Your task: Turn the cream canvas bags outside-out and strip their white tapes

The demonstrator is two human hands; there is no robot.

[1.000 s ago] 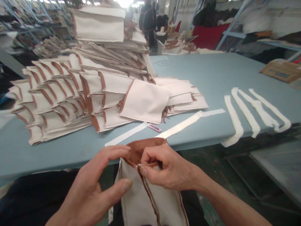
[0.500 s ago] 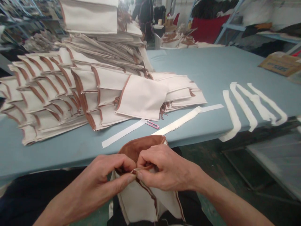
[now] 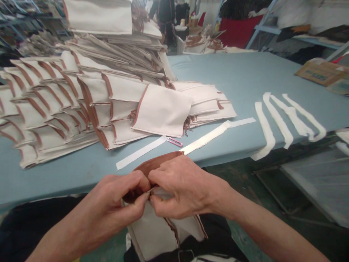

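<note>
I hold a cream canvas bag with brown trim over my lap, just below the table's front edge. My left hand pinches the bag's brown rim between thumb and fingers. My right hand is closed on the same rim right beside it, fingertips touching the left hand's. The bag's brown-lined mouth shows above my knuckles. What exactly sits between the fingertips is hidden.
A large heap of similar cream bags covers the left of the blue table. Small pink snips lie by long white strips. More white strips hang over the right edge. A cardboard box sits far right.
My left hand went from spread open to pinching the bag's rim against my right hand. Both hands and the bag shifted slightly left and the rim folded down.
</note>
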